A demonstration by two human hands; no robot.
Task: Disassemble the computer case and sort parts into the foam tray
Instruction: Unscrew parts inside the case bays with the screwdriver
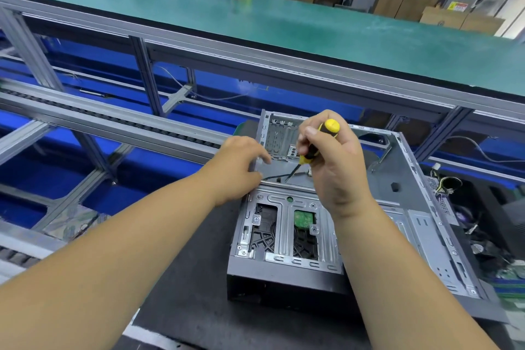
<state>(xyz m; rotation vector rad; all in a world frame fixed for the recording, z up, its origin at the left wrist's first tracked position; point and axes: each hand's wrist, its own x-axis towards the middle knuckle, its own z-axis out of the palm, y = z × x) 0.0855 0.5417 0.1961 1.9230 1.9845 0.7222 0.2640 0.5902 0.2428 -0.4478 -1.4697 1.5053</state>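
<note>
Nearest to us lay the dark surface (pixel 184 293), and our left hand (pixel 238 162) gripped the left wall of the computer case (pixel 287 236), which sat open on the surface in front of us. Our right hand (pixel 335 162) grasped a yellow-and-black screwdriver (pixel 321 139), its tip down inside the case near a black cable (pixel 272 177). We judged this an unscrewing step; next the tip needed seating squarely. Room was tight between the case walls, with loose parts (pixel 483 236) crowding the right edge. We saw no foam tray.
</note>
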